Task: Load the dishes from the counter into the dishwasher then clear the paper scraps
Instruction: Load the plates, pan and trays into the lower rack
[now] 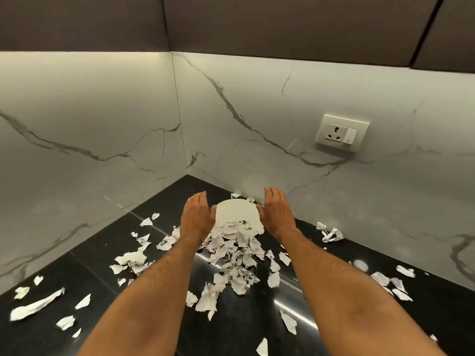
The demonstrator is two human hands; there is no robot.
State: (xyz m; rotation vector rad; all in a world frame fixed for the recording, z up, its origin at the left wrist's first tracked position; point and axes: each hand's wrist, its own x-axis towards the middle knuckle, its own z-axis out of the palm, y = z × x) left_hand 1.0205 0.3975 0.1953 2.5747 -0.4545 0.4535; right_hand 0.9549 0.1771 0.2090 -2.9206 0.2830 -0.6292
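Observation:
A round cream plate (235,210) lies on the black counter (102,255) near the wall corner, its near half covered by torn paper scraps (232,253). My left hand (196,215) is at the plate's left rim, fingers straight and pointing to the wall, thumb by the rim. My right hand (276,213) is at the right rim in the same way. Neither hand grips anything. More scraps are strewn over the counter on both sides of my forearms.
Marble-look walls meet in a corner just behind the plate. A wall socket (340,132) sits at the right above the counter. Dark cabinets hang overhead. A crumpled scrap (331,233) lies by the right wall.

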